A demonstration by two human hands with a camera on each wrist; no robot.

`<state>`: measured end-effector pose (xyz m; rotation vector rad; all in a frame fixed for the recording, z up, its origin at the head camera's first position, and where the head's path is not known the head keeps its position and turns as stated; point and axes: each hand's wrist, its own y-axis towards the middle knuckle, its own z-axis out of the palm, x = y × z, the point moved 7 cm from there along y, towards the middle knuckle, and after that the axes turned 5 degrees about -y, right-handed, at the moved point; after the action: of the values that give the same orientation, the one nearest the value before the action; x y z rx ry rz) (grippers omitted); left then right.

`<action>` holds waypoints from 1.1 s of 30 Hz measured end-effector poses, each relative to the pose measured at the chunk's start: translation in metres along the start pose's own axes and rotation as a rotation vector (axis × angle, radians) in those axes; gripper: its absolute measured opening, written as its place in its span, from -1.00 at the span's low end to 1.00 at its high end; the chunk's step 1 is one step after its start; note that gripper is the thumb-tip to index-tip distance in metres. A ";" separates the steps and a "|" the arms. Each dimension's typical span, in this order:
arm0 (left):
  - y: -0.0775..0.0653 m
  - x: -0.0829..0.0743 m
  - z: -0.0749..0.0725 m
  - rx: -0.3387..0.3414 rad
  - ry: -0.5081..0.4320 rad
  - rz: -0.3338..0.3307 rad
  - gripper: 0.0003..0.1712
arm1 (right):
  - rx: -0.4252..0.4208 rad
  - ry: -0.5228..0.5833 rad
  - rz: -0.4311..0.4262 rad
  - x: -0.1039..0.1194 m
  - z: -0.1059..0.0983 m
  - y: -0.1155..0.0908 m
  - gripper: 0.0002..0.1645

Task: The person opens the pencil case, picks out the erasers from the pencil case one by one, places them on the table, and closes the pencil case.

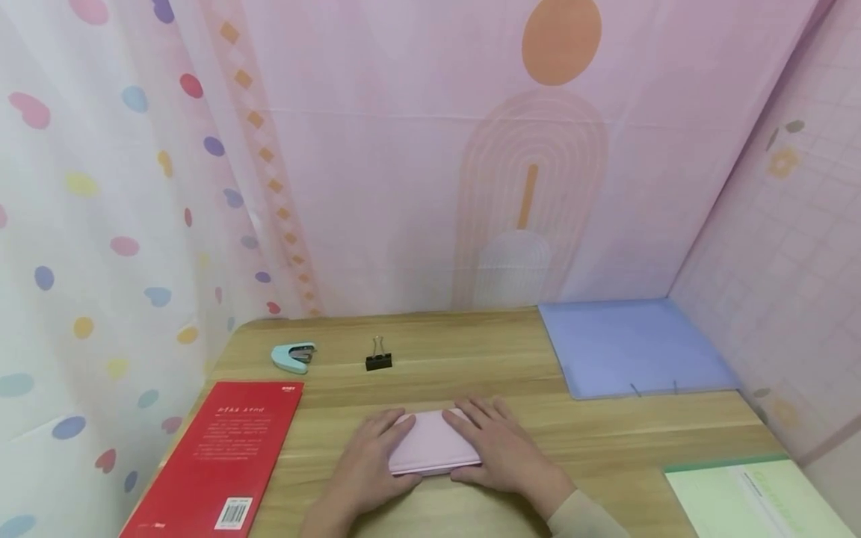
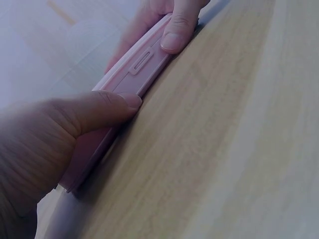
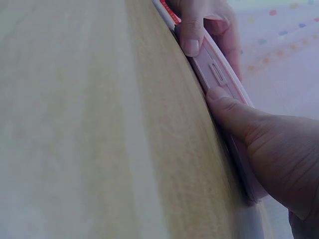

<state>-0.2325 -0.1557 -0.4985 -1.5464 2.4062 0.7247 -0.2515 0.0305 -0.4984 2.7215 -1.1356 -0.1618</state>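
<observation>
A flat pink case (image 1: 433, 444) lies on the wooden table in front of me, its lid down. Along its near side runs a small rectangular latch (image 2: 142, 61), seen in both wrist views. My left hand (image 1: 370, 459) grips the case's left end, with the thumb (image 2: 112, 107) against the near side. On the other end, my right hand (image 1: 501, 452) holds it the same way, its thumb (image 3: 229, 109) on the near side and fingers over the top. What is inside the case is hidden.
A red book (image 1: 222, 448) lies at the left. Behind it are a light blue stapler (image 1: 292, 357) and a black binder clip (image 1: 379, 362). A blue folder (image 1: 639, 347) lies at the back right, and a pale green notebook (image 1: 753, 497) at the front right. Curtains hang around the table.
</observation>
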 end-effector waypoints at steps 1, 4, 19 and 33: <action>0.000 0.000 0.000 0.002 0.001 -0.002 -0.01 | -0.007 -0.003 -0.007 0.001 -0.001 0.000 0.06; 0.000 -0.001 0.000 0.001 -0.001 -0.004 -0.01 | -0.021 0.003 -0.023 0.003 -0.004 0.000 0.05; 0.000 -0.007 -0.003 -0.051 0.059 0.043 -0.01 | -0.008 -0.055 -0.052 0.004 -0.006 0.001 0.02; 0.001 -0.002 -0.002 -0.044 -0.025 0.006 0.02 | 0.061 0.013 -0.054 -0.001 -0.012 0.003 -0.01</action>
<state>-0.2325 -0.1548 -0.4956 -1.5372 2.3935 0.7989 -0.2526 0.0309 -0.4857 2.8040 -1.0818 -0.1194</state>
